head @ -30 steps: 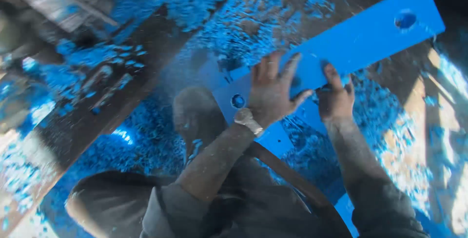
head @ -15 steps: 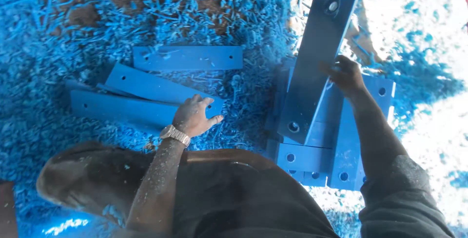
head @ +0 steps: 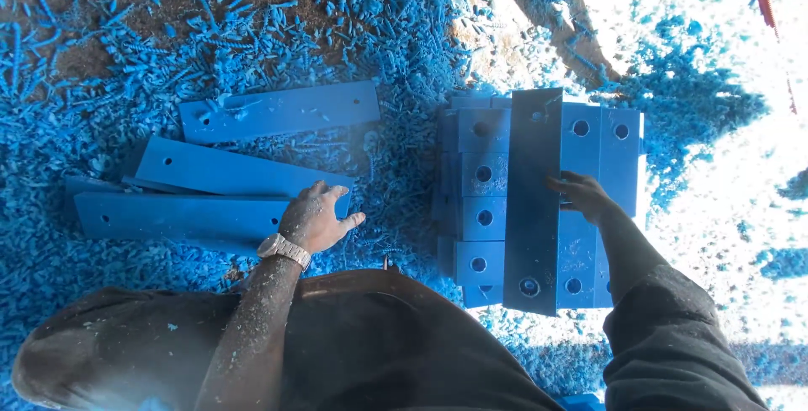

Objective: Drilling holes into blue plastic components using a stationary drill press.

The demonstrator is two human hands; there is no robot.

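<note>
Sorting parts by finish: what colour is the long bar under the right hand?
Blue, like the stack beneath it. The long bar under the right hand shows best in the head view.

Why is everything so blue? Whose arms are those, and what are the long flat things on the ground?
The picture comes from a camera worn on a person's head, looking straight down, so the two arms you see are that person's own. The ground is covered with curly blue shavings, which is why it all looks blue.

The left hand, with a watch on its wrist, rests on the end of a long flat blue bar. Two more loose bars lie just beyond it, each with small holes near the ends.

The right hand rests on a darker blue bar that lies on top of a neat stack of blue bars with round holes. Neither hand is gripping tightly; the fingers lie open against the bars. The dark shape at the bottom is the person's own clothing.
</note>
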